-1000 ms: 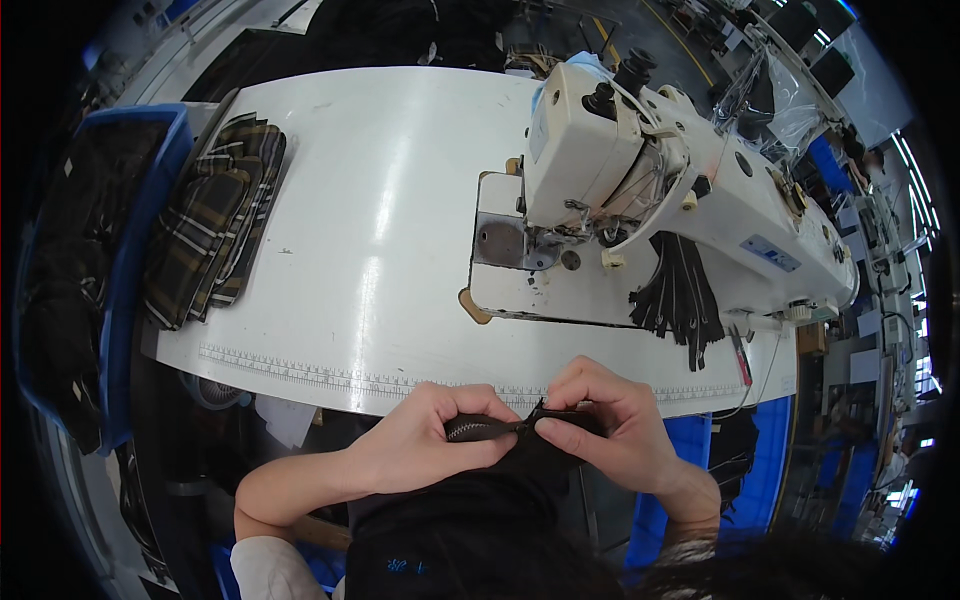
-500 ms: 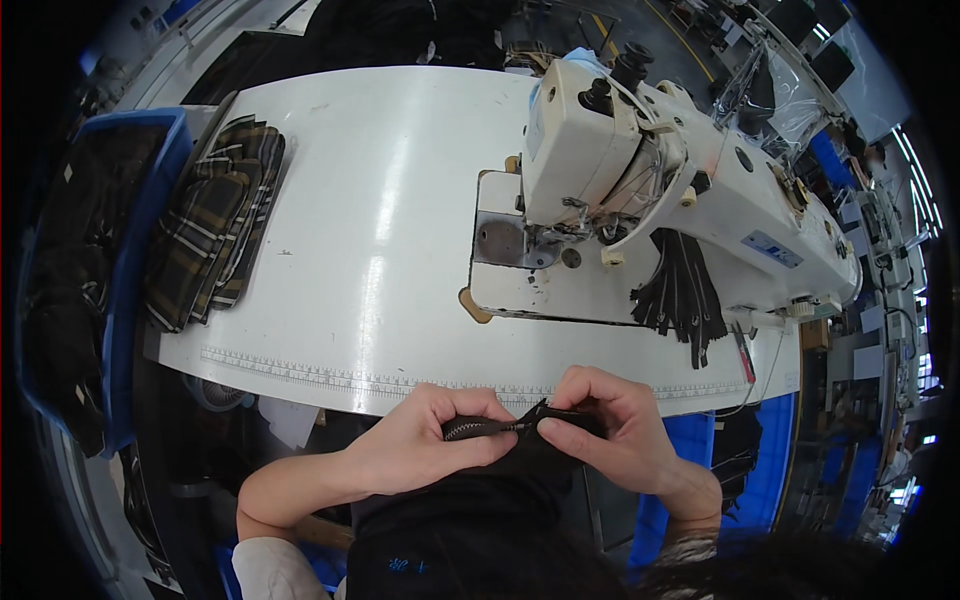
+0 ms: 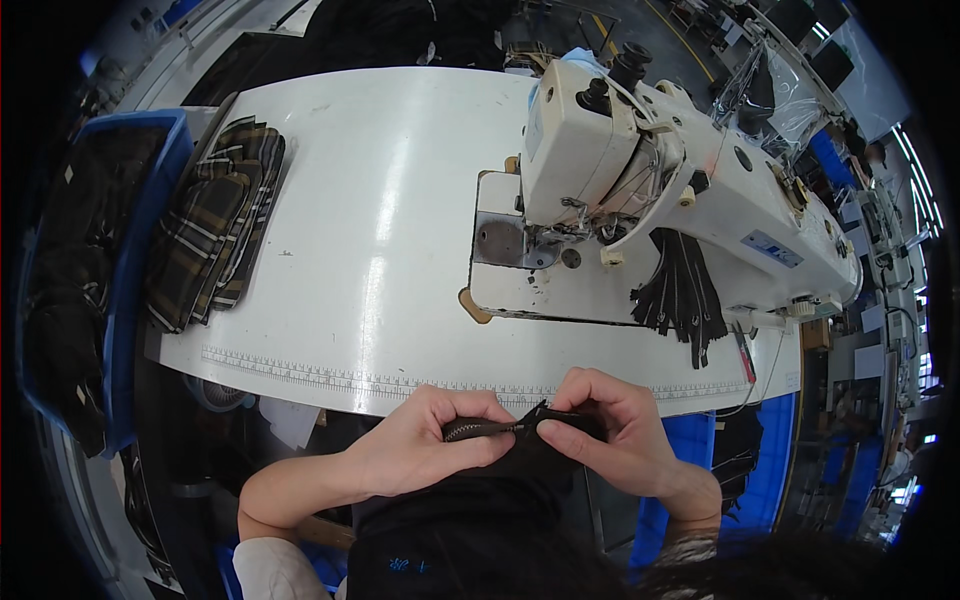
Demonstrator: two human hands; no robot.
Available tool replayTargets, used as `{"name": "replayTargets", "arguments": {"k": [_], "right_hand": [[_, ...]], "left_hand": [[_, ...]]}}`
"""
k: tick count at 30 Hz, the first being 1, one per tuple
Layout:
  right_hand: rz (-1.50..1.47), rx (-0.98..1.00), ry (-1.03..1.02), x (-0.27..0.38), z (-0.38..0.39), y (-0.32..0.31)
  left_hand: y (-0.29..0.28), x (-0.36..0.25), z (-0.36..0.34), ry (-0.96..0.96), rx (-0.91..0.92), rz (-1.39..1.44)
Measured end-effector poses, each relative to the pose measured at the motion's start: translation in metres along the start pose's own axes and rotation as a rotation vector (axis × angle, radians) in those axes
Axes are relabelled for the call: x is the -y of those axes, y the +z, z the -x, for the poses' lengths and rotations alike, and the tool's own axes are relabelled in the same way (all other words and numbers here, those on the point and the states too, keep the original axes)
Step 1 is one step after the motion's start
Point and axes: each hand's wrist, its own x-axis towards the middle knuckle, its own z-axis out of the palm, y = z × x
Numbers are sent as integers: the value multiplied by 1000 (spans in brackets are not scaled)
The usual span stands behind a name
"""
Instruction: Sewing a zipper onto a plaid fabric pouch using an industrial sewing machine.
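Observation:
Just off the table's front edge, both hands pinch a black zipper (image 3: 474,428) with metal teeth, joined to dark fabric. My left hand (image 3: 425,440) grips its left part between thumb and fingers, the toothed edge curving out of the pinch. Close beside it, my right hand (image 3: 615,430) holds the right part, thumb pressed on the dark cloth. A short pointed end sticks up between the two hands. Whatever the fingers cover is hidden. Beyond them, a bundle of black zippers (image 3: 683,295) lies fanned on the table, under the sewing machine's arm.
A white sewing machine (image 3: 590,150) stands at right on the white table (image 3: 330,220). Stacked plaid fabric pieces (image 3: 215,225) lie at left, beside a blue bin (image 3: 118,330) of dark cloth. A printed ruler strip (image 3: 330,378) follows the front edge; a red-handled tool (image 3: 745,355) lies at right.

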Motion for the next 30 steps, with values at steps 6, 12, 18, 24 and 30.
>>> {"name": "replayTargets", "arguments": {"k": [6,12,18,24,30], "right_hand": [[137,-52,-62,-7,0,1],[361,-80,-229,-6,-2,5],[360,-76,-330,-12,-5,2],[462,13,-470,-7,-6,-1],[449,50,-457,-5,-8,0]], "left_hand": [[3,-2,-1,-4,-49,0],[4,9,0,122,-95,-145],[0,3,0,48,-38,-93],[0,6,1,106,-86,-105],[0,5,2,164,-86,-166]]}}
